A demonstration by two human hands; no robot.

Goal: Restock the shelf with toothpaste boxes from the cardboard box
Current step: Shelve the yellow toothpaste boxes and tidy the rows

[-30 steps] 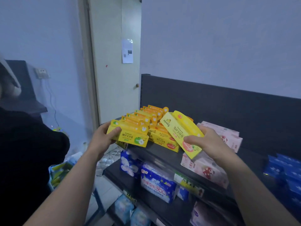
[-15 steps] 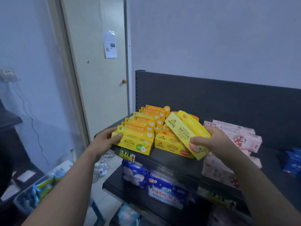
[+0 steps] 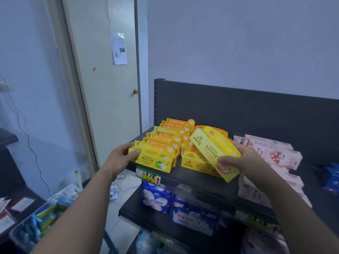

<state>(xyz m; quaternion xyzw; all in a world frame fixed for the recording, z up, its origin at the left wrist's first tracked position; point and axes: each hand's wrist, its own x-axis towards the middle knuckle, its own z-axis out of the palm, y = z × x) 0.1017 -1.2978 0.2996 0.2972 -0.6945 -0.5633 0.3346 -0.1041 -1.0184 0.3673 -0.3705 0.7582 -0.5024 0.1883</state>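
Several yellow and orange toothpaste boxes [image 3: 166, 142] stand in a row on the left of the dark top shelf [image 3: 183, 177]. My left hand [image 3: 122, 157] grips the left end of the front box [image 3: 156, 160] of that row, thumb on its face. My right hand [image 3: 244, 161] holds a yellow toothpaste box [image 3: 214, 151] tilted above a second stack of yellow boxes [image 3: 197, 163]. The cardboard box is out of view.
Pink boxes [image 3: 275, 154] lie right of the yellow ones, blue packs [image 3: 332, 178] further right. Blue and white packets [image 3: 156, 197] fill the lower shelf. A door [image 3: 110, 88] stands behind left, and a bin of goods [image 3: 36, 222] sits at the lower left.
The view has swung toward the shelf. My left hand has set the row of boxes further onto the shelf; my right hand has brought its tilted box slightly lower over the second stack.
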